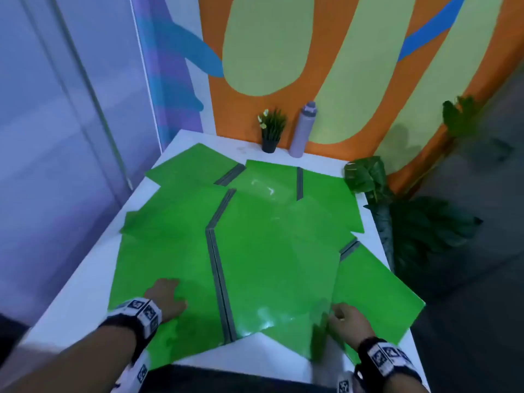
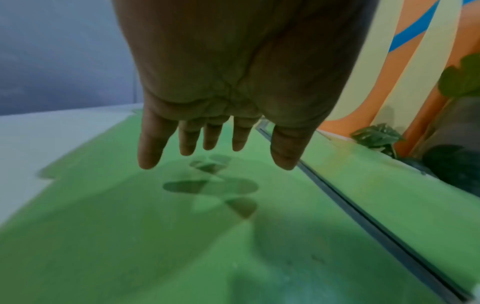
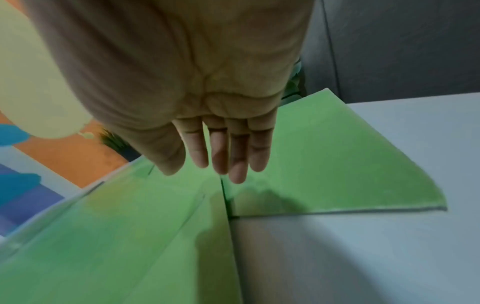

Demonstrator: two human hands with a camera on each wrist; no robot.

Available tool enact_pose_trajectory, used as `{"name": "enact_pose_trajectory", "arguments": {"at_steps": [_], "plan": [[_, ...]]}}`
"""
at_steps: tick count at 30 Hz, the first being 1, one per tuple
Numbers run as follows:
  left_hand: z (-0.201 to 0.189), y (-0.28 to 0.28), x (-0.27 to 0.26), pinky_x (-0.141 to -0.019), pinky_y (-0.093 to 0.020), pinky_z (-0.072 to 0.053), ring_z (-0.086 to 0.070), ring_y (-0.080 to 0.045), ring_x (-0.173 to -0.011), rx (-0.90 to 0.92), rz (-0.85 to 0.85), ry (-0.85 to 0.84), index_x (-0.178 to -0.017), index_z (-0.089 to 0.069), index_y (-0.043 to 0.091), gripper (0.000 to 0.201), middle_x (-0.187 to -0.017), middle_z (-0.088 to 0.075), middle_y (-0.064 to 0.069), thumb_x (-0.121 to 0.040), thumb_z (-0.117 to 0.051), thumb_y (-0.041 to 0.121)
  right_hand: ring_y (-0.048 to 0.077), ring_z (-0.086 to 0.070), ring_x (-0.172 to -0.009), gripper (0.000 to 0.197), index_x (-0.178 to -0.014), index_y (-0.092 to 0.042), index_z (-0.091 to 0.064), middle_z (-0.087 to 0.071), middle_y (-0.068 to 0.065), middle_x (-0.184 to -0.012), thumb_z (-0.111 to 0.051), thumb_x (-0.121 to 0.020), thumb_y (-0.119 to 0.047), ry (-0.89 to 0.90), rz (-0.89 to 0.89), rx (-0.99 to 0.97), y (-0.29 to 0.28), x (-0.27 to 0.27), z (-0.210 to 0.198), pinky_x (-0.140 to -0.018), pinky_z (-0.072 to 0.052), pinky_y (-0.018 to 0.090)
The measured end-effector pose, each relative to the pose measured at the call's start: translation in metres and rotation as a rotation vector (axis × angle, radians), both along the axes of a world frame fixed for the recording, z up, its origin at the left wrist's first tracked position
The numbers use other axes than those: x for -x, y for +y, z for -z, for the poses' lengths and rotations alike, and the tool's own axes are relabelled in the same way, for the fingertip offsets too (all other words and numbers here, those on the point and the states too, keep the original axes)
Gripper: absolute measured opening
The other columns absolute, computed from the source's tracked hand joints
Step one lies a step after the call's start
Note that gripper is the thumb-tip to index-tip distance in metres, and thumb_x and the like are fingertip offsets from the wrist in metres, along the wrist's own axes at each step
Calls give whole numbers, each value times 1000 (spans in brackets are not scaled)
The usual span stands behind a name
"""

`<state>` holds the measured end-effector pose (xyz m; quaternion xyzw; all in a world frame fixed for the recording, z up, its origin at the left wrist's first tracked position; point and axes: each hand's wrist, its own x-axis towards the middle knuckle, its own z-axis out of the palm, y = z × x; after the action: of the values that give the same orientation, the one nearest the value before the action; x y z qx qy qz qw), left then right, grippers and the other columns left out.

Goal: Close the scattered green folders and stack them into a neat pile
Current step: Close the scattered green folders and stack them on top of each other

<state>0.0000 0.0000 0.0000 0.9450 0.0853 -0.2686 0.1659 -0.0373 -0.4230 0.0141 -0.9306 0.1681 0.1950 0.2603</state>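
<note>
Several open green folders with grey spines lie overlapping across the white table (image 1: 82, 290). The nearest open folder (image 1: 263, 273) has its spine (image 1: 219, 276) running toward me. My left hand (image 1: 167, 297) hovers just above its left cover (image 2: 130, 226), fingers (image 2: 214, 139) straight and spread, holding nothing. My right hand (image 1: 344, 319) is at the right edge of that folder's right cover (image 3: 116, 236), where it overlaps another folder (image 1: 377, 290). The fingers (image 3: 221, 158) of my right hand are straight and point down at that edge. More open folders (image 1: 192, 168) lie farther back.
A small potted plant (image 1: 270, 131) and a lilac bottle (image 1: 303, 129) stand at the table's back edge by the painted wall. Leafy plants (image 1: 365, 174) crowd the right side. Folder corners overhang the near and right table edges.
</note>
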Motion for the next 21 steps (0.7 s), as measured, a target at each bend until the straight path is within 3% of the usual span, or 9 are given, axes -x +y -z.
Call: {"name": "enact_pose_trajectory", "arguments": {"at_steps": [5,9,11,12,14,16,18,21], "plan": [[6,-37,8,-115,-41,-33,-34,-30,-140,20,-53,-28,-145,-32,13,80,-154,-26,-13,-82,-58,53,32,-60,-108,51,-129,0,-47,-61,21,-122,-63,-84,-19,40,190,-50,11,-11,18,-95,-47,36],[12,-60,9,-113,-49,-34,-31,-36,-140,-4,-86,-9,-142,-35,16,83,-153,-27,-13,-76,-58,61,31,-62,-101,36,-109,-6,-50,-64,18,-112,-67,-78,-14,71,331,-178,11,-19,35,-95,-49,39],[15,-65,10,-114,-50,-31,-24,-38,-142,-13,-97,6,-144,-32,17,87,-156,-20,-13,-74,-58,63,29,-63,-99,44,-105,-5,-54,-66,16,-113,-70,-67,-20,97,370,-261,6,-26,51,-94,-51,41],[14,-66,11,-115,-50,-30,-22,-39,-143,-11,-102,8,-145,-30,17,89,-158,-17,-13,-75,-57,64,29,-62,-99,48,-109,-3,-54,-64,17,-114,-69,-67,-18,91,385,-285,11,-26,44,-93,-51,41],[15,-66,11,-115,-51,-28,-20,-39,-144,25,-138,-1,-147,-27,16,92,-159,-15,-13,-74,-54,66,31,-57,-102,52,-128,-2,-43,-55,21,-123,-60,-79,-3,27,423,-333,24,-23,20,-90,-49,39],[13,-64,10,-115,-52,-29,-21,-37,-144,102,-195,-18,-148,-23,16,97,-159,-15,-13,-73,-53,69,34,-45,-125,64,-143,-11,-28,-36,20,-146,-53,-87,6,-47,440,-424,29,-21,1,-101,-43,45],[9,-64,9,-115,-51,-28,-19,-35,-146,181,-238,-40,-150,-16,15,100,-160,-12,-14,-74,-52,70,33,-28,-139,68,-146,-16,-25,-22,17,-155,-52,-88,8,-143,425,-531,27,-19,-9,-110,-32,51],[-9,-65,5,-116,-50,-24,-13,-34,-147,243,-259,-63,-152,-5,13,109,-161,-2,-17,-73,-47,76,30,-24,-141,66,-144,-13,-29,-21,18,-155,-52,-88,11,-268,450,-685,24,-17,-33,-111,-28,48]]}}
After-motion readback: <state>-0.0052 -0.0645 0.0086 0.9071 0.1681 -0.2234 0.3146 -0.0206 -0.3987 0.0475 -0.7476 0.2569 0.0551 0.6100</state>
